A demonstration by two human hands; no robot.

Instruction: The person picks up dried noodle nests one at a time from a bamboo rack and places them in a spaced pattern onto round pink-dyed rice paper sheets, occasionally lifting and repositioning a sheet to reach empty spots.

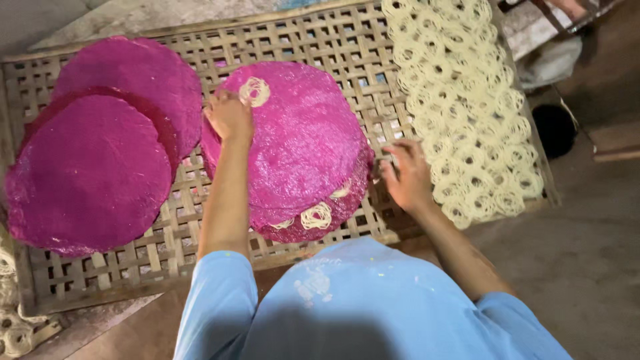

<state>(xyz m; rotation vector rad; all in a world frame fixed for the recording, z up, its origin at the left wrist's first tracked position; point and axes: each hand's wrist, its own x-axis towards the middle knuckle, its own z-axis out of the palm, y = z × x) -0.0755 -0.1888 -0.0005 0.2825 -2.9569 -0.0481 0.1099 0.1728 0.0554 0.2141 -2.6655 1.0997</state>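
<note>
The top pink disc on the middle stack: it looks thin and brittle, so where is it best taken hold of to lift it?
Probably at opposite rims, with a flat hand from each side. The top pink disc lies wide and flat; the left hand already rests on its left rim, and the right hand is by its right edge.

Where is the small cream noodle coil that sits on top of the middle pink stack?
In the head view the cream coil lies on the far left edge of the middle pink stack, right beside the fingers of the left hand on the woven tray.
</note>
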